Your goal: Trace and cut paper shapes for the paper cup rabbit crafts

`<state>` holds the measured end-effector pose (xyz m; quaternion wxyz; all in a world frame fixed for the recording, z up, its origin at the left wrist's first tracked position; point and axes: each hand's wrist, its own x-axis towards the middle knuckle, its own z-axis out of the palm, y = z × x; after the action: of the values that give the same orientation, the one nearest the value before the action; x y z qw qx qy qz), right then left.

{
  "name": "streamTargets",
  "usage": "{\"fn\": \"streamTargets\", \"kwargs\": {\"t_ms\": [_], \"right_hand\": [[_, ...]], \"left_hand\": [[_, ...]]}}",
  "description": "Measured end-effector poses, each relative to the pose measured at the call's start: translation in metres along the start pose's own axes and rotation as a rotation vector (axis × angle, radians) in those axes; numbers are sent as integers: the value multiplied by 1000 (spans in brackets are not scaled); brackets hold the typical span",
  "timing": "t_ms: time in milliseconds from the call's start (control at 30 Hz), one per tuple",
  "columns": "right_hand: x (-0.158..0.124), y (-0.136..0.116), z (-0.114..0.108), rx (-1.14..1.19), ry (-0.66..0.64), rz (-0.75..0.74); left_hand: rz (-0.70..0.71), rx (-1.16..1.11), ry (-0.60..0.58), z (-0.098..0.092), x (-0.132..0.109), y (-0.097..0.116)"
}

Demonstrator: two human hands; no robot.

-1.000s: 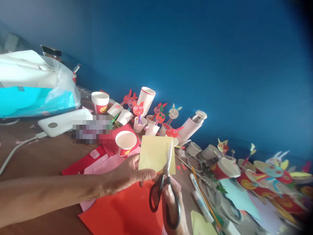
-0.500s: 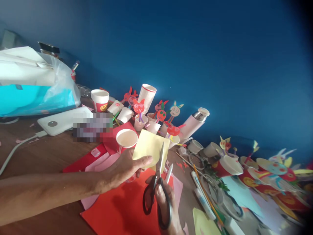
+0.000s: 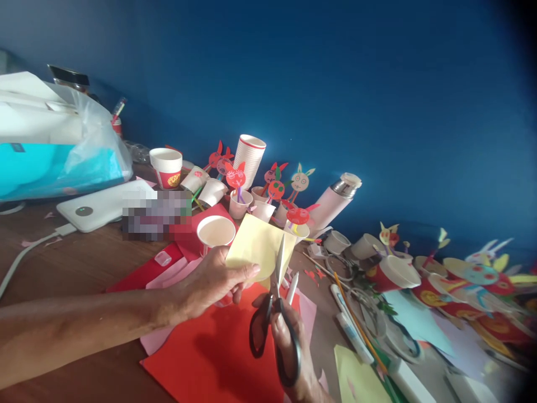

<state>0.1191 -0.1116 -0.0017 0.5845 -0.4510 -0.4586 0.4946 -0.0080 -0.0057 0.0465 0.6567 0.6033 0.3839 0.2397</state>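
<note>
My left hand pinches a square of pale yellow paper at its lower left, thumb on top. In my right hand is a pair of black-handled scissors, my fingers through the loops. The blades point upward and lie against the right part of the yellow paper; whether they have cut into it I cannot tell. Below both hands lies a red sheet of paper, with pink sheets showing at its edges. Just behind my left hand stands a white paper cup.
Cups with paper animal faces stand along the blue wall beside a pink thermos. Pens, cables and more decorated cups crowd the right side. A white power bank and a plastic bag are at the left.
The view has shifted slightly. My left hand keeps its hold on the yellow paper, and the scissors remain at the paper's right part with little visible change.
</note>
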Motion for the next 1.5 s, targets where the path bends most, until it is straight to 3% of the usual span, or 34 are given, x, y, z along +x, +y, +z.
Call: {"fn": "streamTargets", "kwargs": {"t_ms": [300, 667, 1500], "right_hand": [[-1, 1, -2, -24, 28, 10], [-2, 1, -3, -103, 60, -23], [1, -8, -13, -237, 10, 28]], "left_hand": [[-14, -60, -87, -3, 1, -1], [-87, -58, -42, -2, -3, 6], [-26, -22, -113, -7, 0, 5]]}}
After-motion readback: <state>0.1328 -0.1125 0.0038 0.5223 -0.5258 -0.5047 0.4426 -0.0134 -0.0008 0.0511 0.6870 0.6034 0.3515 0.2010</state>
